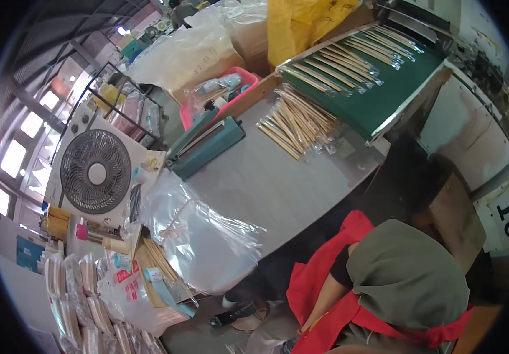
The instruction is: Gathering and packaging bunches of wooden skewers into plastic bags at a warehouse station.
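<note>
Neither of my hands shows in the head view. At the lower right a bare forearm (pixel 325 300) points down from a dark sleeve, beside red cloth (pixel 307 289) and bulging grey-green cloth (pixel 407 271); its hand is not visible and I cannot tell whose arm it is. Wrapped chopsticks (pixel 301 121) lie in a loose pile on the grey table (pixel 284 194). More wrapped chopsticks (pixel 343 68) rest in slanted rows on a green conveyor belt (pixel 404 88). A teal bar sealer (pixel 207 146) stands left of the pile. Clear plastic bags (pixel 213 248) drape over the table's near left edge.
A pink basket (pixel 187 117) stands behind the sealer. On the left is a white box fan (pixel 96 171). Stacked clear packs (pixel 77 289) and a printed white bag (pixel 133 298) fill the lower left. A yellow sack (pixel 301 29) and large plastic-covered bundles (pixel 195 56) stand at the back.
</note>
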The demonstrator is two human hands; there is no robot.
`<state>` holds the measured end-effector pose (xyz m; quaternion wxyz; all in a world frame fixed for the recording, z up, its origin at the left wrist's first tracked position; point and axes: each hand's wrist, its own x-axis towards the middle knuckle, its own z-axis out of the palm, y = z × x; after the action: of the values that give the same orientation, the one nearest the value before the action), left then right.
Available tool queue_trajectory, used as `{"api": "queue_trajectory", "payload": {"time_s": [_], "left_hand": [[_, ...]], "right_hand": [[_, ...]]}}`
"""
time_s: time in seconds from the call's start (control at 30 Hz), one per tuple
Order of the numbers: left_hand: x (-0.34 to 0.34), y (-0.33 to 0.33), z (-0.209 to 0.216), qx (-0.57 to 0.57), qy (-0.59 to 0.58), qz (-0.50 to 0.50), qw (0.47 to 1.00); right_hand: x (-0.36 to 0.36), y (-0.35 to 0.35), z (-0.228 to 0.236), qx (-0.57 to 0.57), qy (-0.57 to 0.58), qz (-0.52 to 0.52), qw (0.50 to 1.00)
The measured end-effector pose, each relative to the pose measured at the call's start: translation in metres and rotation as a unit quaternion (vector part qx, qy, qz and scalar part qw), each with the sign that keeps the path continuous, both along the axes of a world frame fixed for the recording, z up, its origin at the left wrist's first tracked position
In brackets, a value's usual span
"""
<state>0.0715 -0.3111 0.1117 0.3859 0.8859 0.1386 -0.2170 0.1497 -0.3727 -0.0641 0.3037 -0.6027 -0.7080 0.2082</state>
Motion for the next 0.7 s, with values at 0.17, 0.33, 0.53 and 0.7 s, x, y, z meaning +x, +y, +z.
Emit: {"api": "queue_trajectory", "payload": {"time_s": [0.17,0.33,0.53,0.7], "left_hand": [[-0.018,0.000,-0.014,-0.020,0.035,0.039,0.998],[-0.020,-0.002,-0.040,-0.066,0.048,0.090,0.993],[-0.001,-0.008,-0.074,-0.144,0.064,0.155,0.975],[0.104,0.031,-0.087,-0.039,-0.214,0.180,0.959]], "right_hand": [[0.028,-0.007,0.012,-0.021,-0.015,-0.008,1.000],[0.074,-0.032,0.009,-0.065,-0.053,-0.002,0.996],[0.256,-0.099,-0.002,0.134,-0.176,-0.517,0.827],[0.393,-0.131,-0.099,0.178,-0.163,-0.478,0.845]]}}
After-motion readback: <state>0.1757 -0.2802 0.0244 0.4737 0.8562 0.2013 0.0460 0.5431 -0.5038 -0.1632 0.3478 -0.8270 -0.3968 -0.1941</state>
